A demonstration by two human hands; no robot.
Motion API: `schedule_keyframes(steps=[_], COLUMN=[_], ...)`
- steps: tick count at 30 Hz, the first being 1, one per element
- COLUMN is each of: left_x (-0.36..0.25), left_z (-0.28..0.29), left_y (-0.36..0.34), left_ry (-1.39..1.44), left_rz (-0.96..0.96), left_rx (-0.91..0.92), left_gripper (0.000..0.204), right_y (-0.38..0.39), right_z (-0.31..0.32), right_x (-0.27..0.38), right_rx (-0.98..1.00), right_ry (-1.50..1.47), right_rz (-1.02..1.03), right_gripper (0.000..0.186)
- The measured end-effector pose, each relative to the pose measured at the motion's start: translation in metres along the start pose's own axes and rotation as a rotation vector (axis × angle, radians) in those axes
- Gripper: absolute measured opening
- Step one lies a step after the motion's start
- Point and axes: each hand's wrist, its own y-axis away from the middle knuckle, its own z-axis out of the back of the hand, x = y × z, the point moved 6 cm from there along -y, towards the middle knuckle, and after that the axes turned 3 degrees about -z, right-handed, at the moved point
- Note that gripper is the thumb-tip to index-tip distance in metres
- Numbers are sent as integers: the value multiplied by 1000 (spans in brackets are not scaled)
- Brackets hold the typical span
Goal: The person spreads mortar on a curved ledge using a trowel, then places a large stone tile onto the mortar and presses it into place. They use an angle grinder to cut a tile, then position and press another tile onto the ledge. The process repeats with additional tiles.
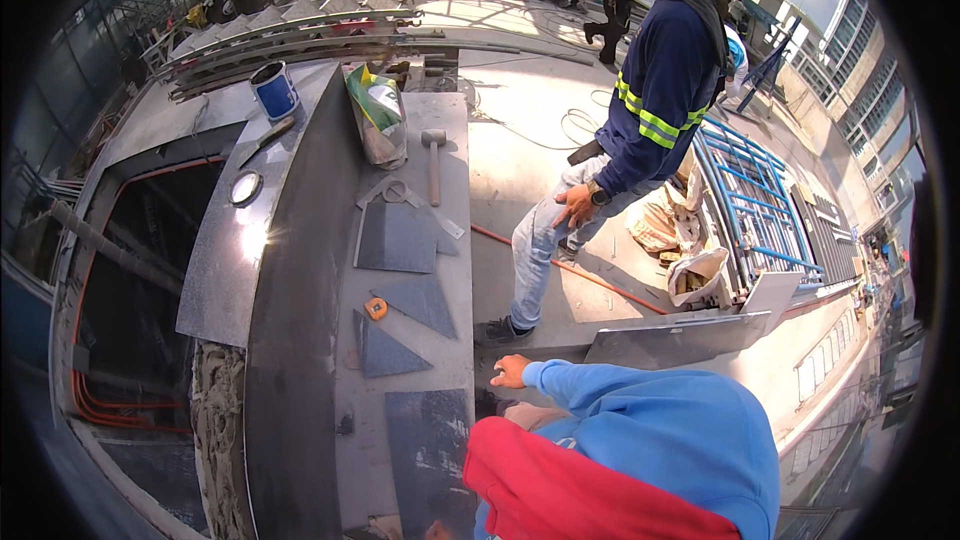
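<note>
Neither of my hands can be made out. At the lower edge, a small skin-coloured patch shows beside a dark grey stone slab point(428, 445); whose it is, I cannot tell. Close on the right, a co-worker in a blue top with a red hood point(560, 480) bends forward, one bare hand point(511, 372) stretched toward the ledge. On the pale ledge point(440, 110) lie a square grey tile point(395, 237), triangular cut pieces point(417, 304), point(388, 348), an orange tape measure point(376, 308), a metal square point(395, 192) and a mallet point(434, 165).
Left of the ledge runs a dark stone-faced wall point(300, 340), with wet mortar point(218, 430) beside it and an open pit point(150, 270) beyond. A bucket point(274, 90) and a sack point(378, 115) stand farther back. Another worker point(660, 90) stands beyond an orange hose point(600, 282).
</note>
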Motion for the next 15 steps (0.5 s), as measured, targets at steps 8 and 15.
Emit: schedule_keyframes(steps=[8, 15], left_x=[-46, -123], left_z=[-24, -18], left_y=[-9, -82], left_ry=[-46, 30], left_rz=[21, -196], left_rx=[115, 11], left_gripper=[35, 29], right_y=[7, 102], right_z=[84, 427], right_x=[-85, -65], right_rx=[-60, -1017], right_ry=[44, 6], right_rz=[-130, 190], right_gripper=[72, 60])
